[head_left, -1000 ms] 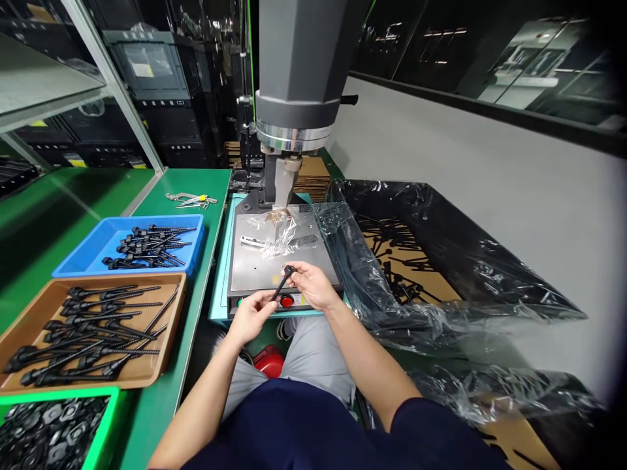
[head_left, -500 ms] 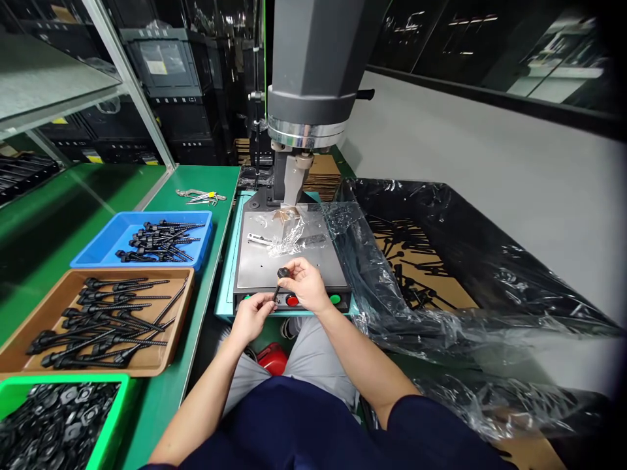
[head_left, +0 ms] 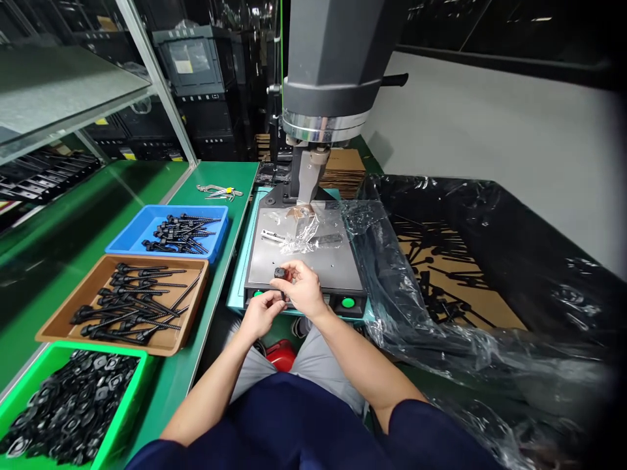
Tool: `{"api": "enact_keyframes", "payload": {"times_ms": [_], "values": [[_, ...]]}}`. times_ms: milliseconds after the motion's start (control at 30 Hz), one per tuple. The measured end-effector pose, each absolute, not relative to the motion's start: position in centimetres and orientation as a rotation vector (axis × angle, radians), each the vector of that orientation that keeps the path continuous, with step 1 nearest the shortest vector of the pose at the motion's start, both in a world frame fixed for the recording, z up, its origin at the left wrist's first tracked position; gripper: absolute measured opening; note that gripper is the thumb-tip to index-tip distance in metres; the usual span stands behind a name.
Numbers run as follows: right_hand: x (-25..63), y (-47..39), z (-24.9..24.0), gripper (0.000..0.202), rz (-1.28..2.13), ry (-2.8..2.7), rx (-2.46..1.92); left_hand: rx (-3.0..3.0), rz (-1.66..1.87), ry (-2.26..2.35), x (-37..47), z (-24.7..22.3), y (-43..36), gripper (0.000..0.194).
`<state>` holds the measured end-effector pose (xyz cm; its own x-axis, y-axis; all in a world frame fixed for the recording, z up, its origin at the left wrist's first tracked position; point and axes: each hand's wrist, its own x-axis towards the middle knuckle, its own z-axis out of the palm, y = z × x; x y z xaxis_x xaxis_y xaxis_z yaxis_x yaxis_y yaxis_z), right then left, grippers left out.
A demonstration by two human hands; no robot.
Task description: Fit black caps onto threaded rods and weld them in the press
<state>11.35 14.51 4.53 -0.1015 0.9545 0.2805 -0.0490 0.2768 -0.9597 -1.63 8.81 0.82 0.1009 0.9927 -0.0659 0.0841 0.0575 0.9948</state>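
Observation:
A black screw-like part with a wide head is held between my two hands, in front of the machine's grey plate. The fingers of my right hand pinch it just below the head. Lower down, my left hand has its fingertips closed round the shaft, which is mostly hidden. Clear plastic film and a small metal piece lie on the plate, under the machine's grey head.
On the left stand a blue tray and a brown tray of long black screws, and a green bin of black pieces. Pliers lie behind them. A plastic-lined box holds black parts at right. Green buttons face me.
The view has shifted left, so most things sit further right. The part's head now faces up more, and my hands have come closer together around it.

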Motion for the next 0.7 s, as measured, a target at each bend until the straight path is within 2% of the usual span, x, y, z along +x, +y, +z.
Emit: {"api": "enact_keyframes", "payload": {"times_ms": [200,300,433,567,700], "values": [[12.5,14.8,4.0,0.059,1.232,-1.423,-0.907,1.022,1.247,1.264,-2.2,1.1,9.1,0.029],[13.9,14.8,2.9,0.053,1.297,-1.397,-0.923,0.791,1.496,1.346,-4.5,2.8,11.0,0.036],[15.1,14.2,1.8,0.051,1.35,-1.374,-0.928,0.431,1.814,1.405,-9.5,6.7,15.1,0.029],[16.6,12.7,2.6,0.05,1.399,-1.426,-0.97,0.311,1.755,1.396,-11.5,8.7,17.6,0.028],[21.6,12.4,5.0,0.052,1.265,-1.444,-1.139,0.38,1.579,1.323,-8.5,7.0,15.1,0.042]]}}
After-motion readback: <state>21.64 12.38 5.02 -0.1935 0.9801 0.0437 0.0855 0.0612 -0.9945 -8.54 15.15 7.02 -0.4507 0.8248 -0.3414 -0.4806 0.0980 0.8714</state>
